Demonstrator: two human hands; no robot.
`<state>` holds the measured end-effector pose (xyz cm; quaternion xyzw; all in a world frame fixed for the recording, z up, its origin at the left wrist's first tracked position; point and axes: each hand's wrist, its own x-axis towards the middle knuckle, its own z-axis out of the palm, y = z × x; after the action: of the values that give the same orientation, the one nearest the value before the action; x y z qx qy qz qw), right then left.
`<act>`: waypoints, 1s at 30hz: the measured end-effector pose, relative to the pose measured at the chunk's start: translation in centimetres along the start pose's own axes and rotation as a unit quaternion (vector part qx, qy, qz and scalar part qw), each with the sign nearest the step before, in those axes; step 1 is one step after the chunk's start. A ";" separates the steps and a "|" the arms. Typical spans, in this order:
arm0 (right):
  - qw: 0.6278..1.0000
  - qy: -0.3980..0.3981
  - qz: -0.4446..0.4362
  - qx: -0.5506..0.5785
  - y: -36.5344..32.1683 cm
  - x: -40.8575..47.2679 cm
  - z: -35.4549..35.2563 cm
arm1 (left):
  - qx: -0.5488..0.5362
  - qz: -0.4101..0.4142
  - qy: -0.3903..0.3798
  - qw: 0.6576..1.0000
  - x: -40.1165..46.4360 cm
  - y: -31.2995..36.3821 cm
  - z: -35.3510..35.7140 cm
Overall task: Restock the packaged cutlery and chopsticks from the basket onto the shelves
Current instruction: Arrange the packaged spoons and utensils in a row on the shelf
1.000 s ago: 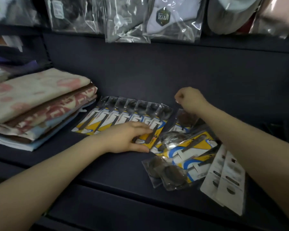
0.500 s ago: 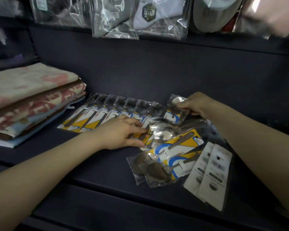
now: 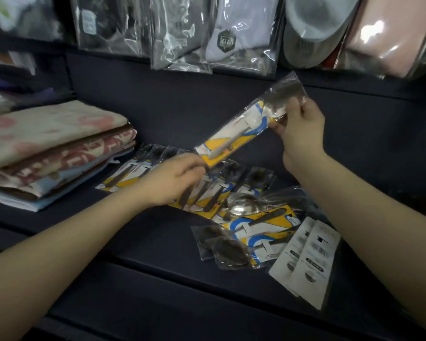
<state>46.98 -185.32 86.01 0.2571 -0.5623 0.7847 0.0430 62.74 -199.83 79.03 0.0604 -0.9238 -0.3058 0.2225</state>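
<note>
My right hand [image 3: 299, 129] is pinching the spoon packet [image 3: 246, 124] by its far end, lifted above the shelf [image 3: 143, 242], while my left hand [image 3: 172, 180], fingers relaxed and blurred, is hovering over the row of packets [image 3: 214, 193].

Spoon packet [image 3: 234, 136] yellow, white and blue, shelf [image 3: 143, 242] dark navy, folded cloths [image 3: 52, 146] cream with pink blotches, red-patterned, pale blue

2 bare forearms [image 3: 67, 247], no sleeves
</note>
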 end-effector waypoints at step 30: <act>0.763 -0.372 -0.043 -0.527 1.9 -13.6 12.3 | 0.219 0.013 -0.071 0.973 -15.4 -10.0 -9.3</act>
<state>62.44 -194.09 81.13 0.4894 -0.8477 0.2044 -0.0074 80.47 -209.10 73.99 0.0732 -0.9825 -0.0969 0.1414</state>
